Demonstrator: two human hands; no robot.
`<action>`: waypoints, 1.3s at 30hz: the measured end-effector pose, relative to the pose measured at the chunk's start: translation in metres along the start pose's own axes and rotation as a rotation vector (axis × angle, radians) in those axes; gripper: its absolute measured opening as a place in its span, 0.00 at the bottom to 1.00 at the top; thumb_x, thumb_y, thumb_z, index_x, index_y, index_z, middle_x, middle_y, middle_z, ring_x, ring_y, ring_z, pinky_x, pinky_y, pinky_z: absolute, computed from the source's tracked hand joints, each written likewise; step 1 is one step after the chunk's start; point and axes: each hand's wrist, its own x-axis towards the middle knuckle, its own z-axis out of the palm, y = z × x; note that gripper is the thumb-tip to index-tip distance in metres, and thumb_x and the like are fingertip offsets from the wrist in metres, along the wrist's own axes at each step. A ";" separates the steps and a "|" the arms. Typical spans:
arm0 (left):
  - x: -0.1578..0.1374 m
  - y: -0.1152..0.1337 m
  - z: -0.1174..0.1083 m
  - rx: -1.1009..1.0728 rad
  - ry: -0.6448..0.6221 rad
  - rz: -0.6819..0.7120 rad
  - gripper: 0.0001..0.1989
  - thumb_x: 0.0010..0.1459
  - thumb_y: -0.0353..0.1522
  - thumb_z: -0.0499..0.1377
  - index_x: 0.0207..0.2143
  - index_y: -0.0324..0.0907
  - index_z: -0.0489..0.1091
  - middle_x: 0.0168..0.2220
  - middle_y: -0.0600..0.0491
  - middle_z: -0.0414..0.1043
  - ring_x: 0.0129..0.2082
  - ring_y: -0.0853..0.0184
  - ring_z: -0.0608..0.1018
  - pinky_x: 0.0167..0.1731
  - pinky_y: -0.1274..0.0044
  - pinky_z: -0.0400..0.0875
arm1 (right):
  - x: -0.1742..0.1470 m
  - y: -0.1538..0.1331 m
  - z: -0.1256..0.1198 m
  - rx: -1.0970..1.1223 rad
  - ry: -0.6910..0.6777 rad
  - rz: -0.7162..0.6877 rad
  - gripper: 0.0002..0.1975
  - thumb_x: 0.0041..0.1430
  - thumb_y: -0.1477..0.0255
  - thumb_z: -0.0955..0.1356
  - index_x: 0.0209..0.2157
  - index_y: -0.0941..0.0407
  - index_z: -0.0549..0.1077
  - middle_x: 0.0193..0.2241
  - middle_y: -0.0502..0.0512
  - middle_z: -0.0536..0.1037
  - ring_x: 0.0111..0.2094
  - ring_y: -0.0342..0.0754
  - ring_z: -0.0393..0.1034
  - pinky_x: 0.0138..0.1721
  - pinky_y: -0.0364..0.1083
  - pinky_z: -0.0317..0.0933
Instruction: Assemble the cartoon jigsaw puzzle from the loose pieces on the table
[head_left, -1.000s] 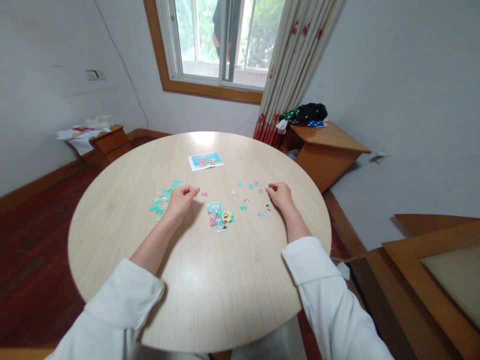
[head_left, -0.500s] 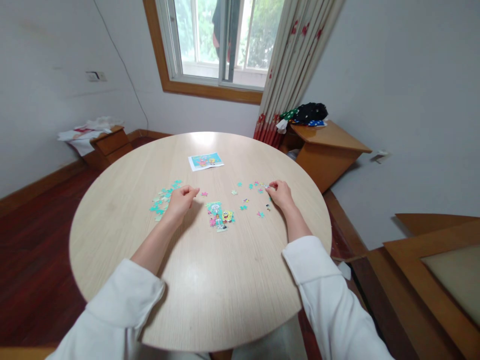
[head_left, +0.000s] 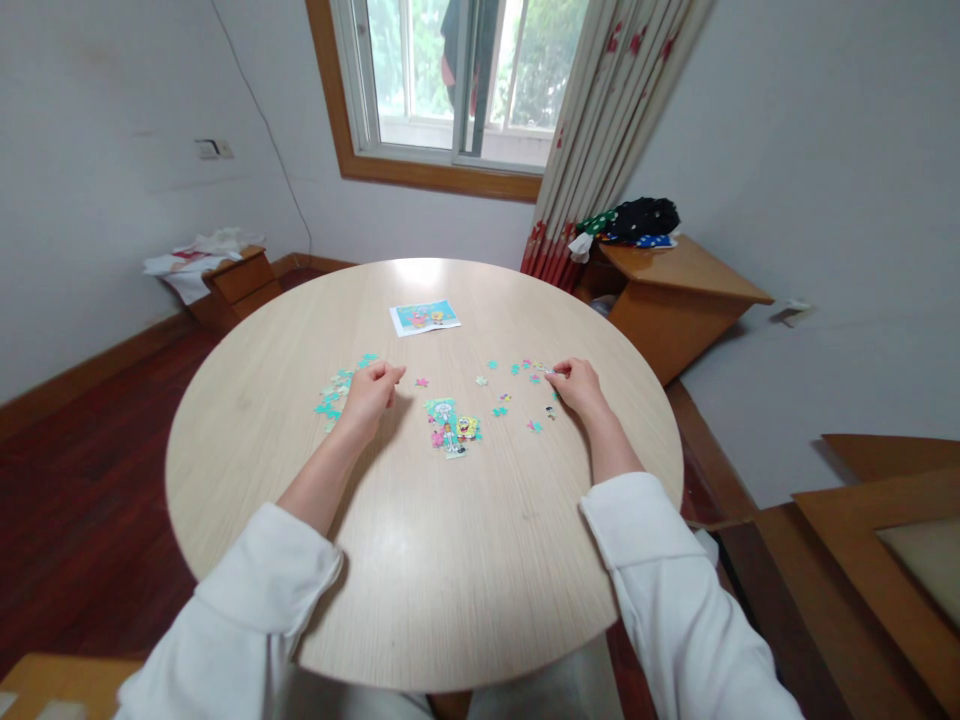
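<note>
My left hand (head_left: pixel 373 397) is closed in a pinch above the table, beside a heap of green and turquoise puzzle pieces (head_left: pixel 328 409). Whatever its fingertips may hold is too small to make out. On the right, my right hand (head_left: pixel 579 386) rests low over the table with thumb and finger pinched on a small puzzle piece (head_left: pixel 554 372). Between the hands lies a partly joined puzzle (head_left: pixel 450 430) with cartoon figures. Loose pieces are scattered near my right hand, among them a turquoise piece (head_left: pixel 499 412). A pink piece (head_left: pixel 422 382) lies just right of my left hand.
A picture sheet (head_left: pixel 425 318) with the cartoon figures lies toward the far side of the round table (head_left: pixel 420 580). Behind it are a window and a curtain (head_left: pixel 600 130). A wooden cabinet (head_left: pixel 675 290) with cloths on top stands at the back right.
The whole view has shifted, so the table and hands appear farther right. Both hands keep nearly the same pose and place over the table; the joined puzzle looks unchanged.
</note>
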 end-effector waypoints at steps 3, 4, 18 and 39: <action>0.001 0.000 0.000 -0.002 -0.001 0.000 0.16 0.47 0.37 0.56 0.16 0.44 0.51 0.12 0.63 0.46 0.14 0.76 0.53 0.16 0.81 0.49 | -0.002 -0.003 -0.002 0.044 -0.029 0.012 0.09 0.47 0.72 0.69 0.32 0.61 0.74 0.30 0.57 0.74 0.31 0.47 0.67 0.39 0.46 0.60; 0.001 -0.001 0.000 0.002 -0.001 0.002 0.16 0.47 0.38 0.56 0.16 0.44 0.51 0.12 0.63 0.46 0.14 0.76 0.53 0.16 0.81 0.49 | -0.002 -0.004 -0.003 0.060 -0.030 0.018 0.09 0.46 0.72 0.69 0.32 0.61 0.74 0.29 0.56 0.75 0.30 0.46 0.66 0.38 0.46 0.60; -0.023 0.006 0.014 0.516 -0.432 0.157 0.14 0.40 0.32 0.63 0.15 0.41 0.58 0.15 0.60 0.59 0.18 0.74 0.60 0.21 0.79 0.50 | -0.001 -0.003 -0.003 0.022 -0.022 0.037 0.09 0.45 0.69 0.70 0.28 0.61 0.75 0.27 0.56 0.75 0.29 0.45 0.66 0.35 0.44 0.59; -0.020 0.002 0.009 0.583 -0.480 0.115 0.16 0.42 0.36 0.63 0.15 0.42 0.57 0.14 0.60 0.57 0.18 0.73 0.59 0.21 0.78 0.49 | 0.002 0.002 0.004 -0.047 -0.007 -0.010 0.06 0.47 0.70 0.69 0.26 0.59 0.73 0.30 0.57 0.72 0.33 0.48 0.65 0.39 0.47 0.59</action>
